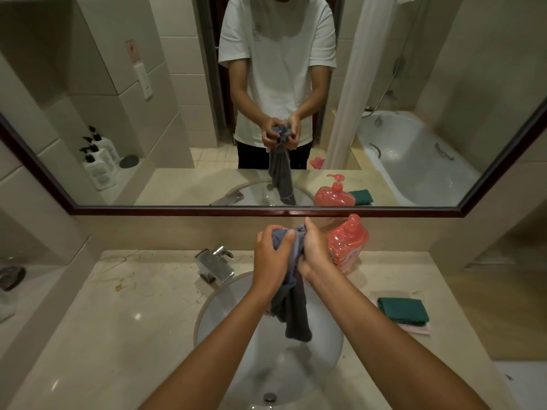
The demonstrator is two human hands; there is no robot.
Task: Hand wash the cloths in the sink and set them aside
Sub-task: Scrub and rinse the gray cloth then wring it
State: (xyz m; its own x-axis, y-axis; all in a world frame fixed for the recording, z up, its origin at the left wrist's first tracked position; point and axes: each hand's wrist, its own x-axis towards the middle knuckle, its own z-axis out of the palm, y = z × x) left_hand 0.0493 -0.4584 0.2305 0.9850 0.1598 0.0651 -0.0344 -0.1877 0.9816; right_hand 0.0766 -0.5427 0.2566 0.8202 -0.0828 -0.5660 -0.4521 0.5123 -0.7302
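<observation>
Grey cloth (291, 306) is bunched between our two hands, held up over the sink (236, 315). Our left hand (273, 255) curls its fingers round the upper wad of the cloth, thumb over the top, and our right hand (315, 253) grips the same wad from the other side, thumb pointing up toward twelve o'clock. The two hands are touching, pressed together with the cloth squeezed between them. Below the hands the rest of the cloth hangs down in a dark, limp tail toward six o'clock, its lower end dangling above the white bowl without touching the bottom as far as we can tell.

At six o'clock from the cloth, low in the bowl, sits the drain (270, 397). At nine o'clock from the hands stands the chrome tap (215, 263) at the sink's rim. Just beside our right hand, at three o'clock, is a pink soap bottle (349, 244) with a pump top, standing on the marble worktop (118, 321). Farther out, at about four o'clock, a folded green cloth (403, 310) lies on the worktop on top of a pale pink one (420, 329).

At twelve o'clock the framed mirror (266, 213) shows the same hands gripping the cloth.
</observation>
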